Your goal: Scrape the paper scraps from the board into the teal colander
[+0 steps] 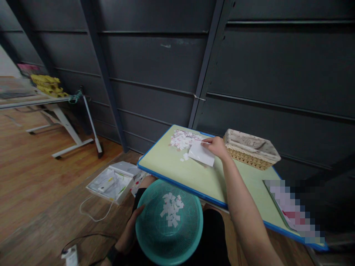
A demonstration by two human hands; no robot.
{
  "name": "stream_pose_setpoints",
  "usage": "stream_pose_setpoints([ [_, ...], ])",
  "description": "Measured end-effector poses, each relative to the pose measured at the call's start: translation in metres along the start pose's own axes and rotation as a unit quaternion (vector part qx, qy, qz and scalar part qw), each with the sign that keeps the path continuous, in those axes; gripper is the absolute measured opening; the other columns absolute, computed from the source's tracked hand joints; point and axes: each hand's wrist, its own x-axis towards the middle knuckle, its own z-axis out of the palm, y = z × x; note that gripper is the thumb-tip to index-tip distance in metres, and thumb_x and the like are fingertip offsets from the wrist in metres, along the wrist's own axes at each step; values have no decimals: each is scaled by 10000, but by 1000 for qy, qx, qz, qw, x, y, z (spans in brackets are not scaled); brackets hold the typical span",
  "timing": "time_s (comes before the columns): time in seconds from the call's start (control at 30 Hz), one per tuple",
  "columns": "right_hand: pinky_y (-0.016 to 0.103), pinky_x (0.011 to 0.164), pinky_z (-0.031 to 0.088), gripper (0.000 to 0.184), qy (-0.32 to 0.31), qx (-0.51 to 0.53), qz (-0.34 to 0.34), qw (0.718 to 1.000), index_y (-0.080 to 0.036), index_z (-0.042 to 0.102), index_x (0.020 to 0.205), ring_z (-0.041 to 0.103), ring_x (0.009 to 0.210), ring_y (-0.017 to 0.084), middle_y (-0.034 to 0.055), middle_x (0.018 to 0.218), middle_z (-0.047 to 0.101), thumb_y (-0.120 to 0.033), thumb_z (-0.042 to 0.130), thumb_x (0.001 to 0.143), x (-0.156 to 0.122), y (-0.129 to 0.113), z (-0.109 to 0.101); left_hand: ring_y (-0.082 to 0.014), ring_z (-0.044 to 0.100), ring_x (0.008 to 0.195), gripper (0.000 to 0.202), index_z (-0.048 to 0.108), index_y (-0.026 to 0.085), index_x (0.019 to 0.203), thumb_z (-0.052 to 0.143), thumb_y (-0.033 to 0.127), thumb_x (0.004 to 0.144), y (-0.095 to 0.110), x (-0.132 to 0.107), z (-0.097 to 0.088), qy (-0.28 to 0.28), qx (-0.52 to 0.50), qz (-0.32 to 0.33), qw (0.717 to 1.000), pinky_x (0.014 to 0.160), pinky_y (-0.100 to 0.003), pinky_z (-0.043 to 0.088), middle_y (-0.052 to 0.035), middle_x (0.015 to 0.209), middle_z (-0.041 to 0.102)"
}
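Note:
My right hand [216, 146] grips a white sheet of paper [201, 155] by its upper edge, holding it slanted over the yellow-green table top [155, 159]. Beside the paper's left edge lies a heap of small white paper pieces [181, 139], some with reddish marks, and a few lie loose below it. On my lap rests a green plastic basket [194, 225], with more cut paper pieces [172, 210] on its bottom. My left hand [132, 221] is closed around the basket's left rim; part of its fingers is hidden.
A cloth-lined wicker basket [249, 157] stands at the table's back right. A flat, partly blurred item [285, 207] lies at the right end. On the floor to the left are an open white box [111, 183] and a power strip [71, 255]. Dark metal panels [155, 59] rise behind.

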Motion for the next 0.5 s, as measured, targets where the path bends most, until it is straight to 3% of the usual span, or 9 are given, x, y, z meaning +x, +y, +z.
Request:
stream_pose_setpoints([
  [0.1, 308, 751, 513, 306, 5, 16, 0, 1000, -126, 804, 998, 720, 841, 258, 109, 970, 785, -261, 609, 805, 0, -1, 1, -317, 392, 1445, 479, 687, 145, 1162, 693, 452, 793, 2, -3, 2, 7, 1, -9, 1000, 1221, -446, 285, -125, 1084, 814],
  [0.23, 315, 769, 525, 292, -26, 60, -10, 998, -133, 807, 979, 724, 865, 262, 99, 987, 784, -261, 624, 790, 1, -1, 5, -338, 561, 1321, 587, 611, 117, 1287, 704, 430, 800, 0, 0, 0, -18, -8, -8, 1000, 1175, -430, 376, -119, 1076, 817],
  [0.37, 334, 777, 538, 297, -26, 93, -14, 995, -134, 805, 983, 726, 884, 276, 99, 989, 783, -289, 642, 789, 2, 1, 8, -362, 697, 1136, 739, 482, 50, 1414, 697, 427, 815, -2, 2, -1, -26, -11, -22, 999, 1127, -484, 429, -121, 942, 838],
  [0.5, 349, 836, 533, 258, -40, 111, -33, 992, -152, 808, 953, 722, 960, 284, 100, 1031, 776, -294, 671, 788, 2, 0, 11, -361, 703, 1127, 769, 430, 56, 1462, 688, 404, 827, 0, -1, 1, -22, -10, -20, 999, 1129, -491, 424, -117, 960, 837],
])
